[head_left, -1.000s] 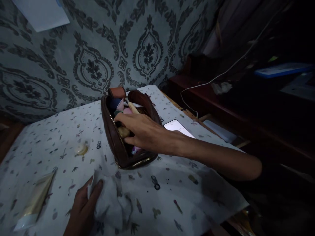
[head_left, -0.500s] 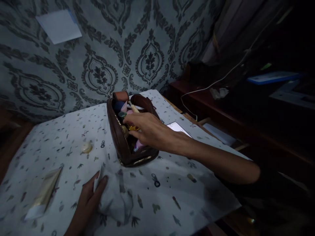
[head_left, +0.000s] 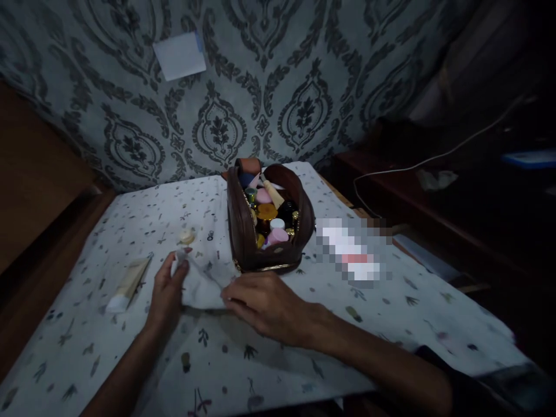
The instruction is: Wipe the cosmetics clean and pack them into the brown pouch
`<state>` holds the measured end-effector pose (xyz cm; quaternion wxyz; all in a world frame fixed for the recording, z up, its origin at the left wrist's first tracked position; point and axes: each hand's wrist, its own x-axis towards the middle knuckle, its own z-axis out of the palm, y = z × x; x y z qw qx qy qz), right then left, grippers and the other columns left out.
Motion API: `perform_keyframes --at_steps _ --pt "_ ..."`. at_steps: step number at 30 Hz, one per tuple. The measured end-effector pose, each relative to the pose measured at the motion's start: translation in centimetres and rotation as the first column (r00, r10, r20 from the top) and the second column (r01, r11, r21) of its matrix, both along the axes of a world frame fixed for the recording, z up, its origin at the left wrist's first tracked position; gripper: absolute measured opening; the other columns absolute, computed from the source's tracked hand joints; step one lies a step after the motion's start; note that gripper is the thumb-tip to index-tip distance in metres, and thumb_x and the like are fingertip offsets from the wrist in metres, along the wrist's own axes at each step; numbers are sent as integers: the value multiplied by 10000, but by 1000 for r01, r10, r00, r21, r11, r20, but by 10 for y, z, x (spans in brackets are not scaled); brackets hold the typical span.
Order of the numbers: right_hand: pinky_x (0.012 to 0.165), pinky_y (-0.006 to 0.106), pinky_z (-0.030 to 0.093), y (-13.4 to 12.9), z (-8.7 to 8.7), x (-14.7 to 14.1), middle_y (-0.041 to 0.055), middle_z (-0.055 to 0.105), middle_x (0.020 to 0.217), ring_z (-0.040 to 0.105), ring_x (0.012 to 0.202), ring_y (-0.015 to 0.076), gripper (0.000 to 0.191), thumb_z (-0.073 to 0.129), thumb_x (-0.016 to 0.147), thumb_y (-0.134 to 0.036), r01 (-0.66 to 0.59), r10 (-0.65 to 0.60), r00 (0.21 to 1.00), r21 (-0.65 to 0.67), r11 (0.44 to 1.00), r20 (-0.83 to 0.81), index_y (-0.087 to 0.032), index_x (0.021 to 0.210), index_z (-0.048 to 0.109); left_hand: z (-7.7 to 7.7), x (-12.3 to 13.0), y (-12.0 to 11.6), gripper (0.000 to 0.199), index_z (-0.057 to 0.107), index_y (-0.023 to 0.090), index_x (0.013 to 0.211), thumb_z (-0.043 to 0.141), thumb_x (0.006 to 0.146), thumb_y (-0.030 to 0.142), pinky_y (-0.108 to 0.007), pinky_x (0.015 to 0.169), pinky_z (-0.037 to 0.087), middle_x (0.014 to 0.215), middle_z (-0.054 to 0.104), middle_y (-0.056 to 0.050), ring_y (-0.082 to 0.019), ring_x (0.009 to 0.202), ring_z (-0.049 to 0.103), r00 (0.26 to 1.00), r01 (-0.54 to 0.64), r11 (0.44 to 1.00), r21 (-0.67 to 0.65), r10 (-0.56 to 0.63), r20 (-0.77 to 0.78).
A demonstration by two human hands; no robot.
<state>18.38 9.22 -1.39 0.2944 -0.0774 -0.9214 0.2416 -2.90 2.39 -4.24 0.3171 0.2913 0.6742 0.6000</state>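
My left hand (head_left: 166,291) grips the left end of a crumpled white cloth (head_left: 200,282) that lies on the patterned table cover (head_left: 278,359). My right hand (head_left: 266,305) rests just in front of the brown pouch, its fingertips pinching the cloth's right edge. The brown zip pouch (head_left: 242,246) stands open right behind the cloth. Several small bottles, jars and a sponge (head_left: 271,214) fill it.
A pale tube (head_left: 128,283) lies left of my left hand, and a small round cap (head_left: 186,236) sits behind it. A flat blurred object (head_left: 353,255) lies right of the pouch. A white cable (head_left: 417,165) runs over the dark shelf at right. The patterned wall carries a paper note (head_left: 179,55).
My right hand has come out of the pouch and moved down to the cloth's right edge. The camera view has shifted, so the pouch's contents now show.
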Motion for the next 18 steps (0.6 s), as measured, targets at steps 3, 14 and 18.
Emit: perform_keyframes --at_steps 3,14,18 --pt "678 226 458 -8 -15 -11 65 754 865 688 760 154 155 543 943 -145 -54 65 991 -91 994 120 -150 962 697 9 -23 7 511 659 190 1067 752 628 435 -186 439 319 592 530 78 -96 467 438 991 -124 991 46 121 48" --pt "695 213 439 -21 -45 -45 57 781 900 693 785 162 193 576 852 -114 7 69 973 -327 945 221 -152 932 747 -29 -85 70 479 610 149 1257 430 922 440 -484 1051 450 1308 610 -156 -306 1211 547 348 279 953 -115 -212 -913" --pt "669 198 441 -20 -65 -45 38 773 855 658 718 135 193 603 831 -120 76 1 987 -470 879 161 -152 935 762 -54 -85 80 425 597 124 1266 374 968 329 -542 1055 433 1288 588 -200 -341 1241 493 116 274 947 -165 -203 -972"
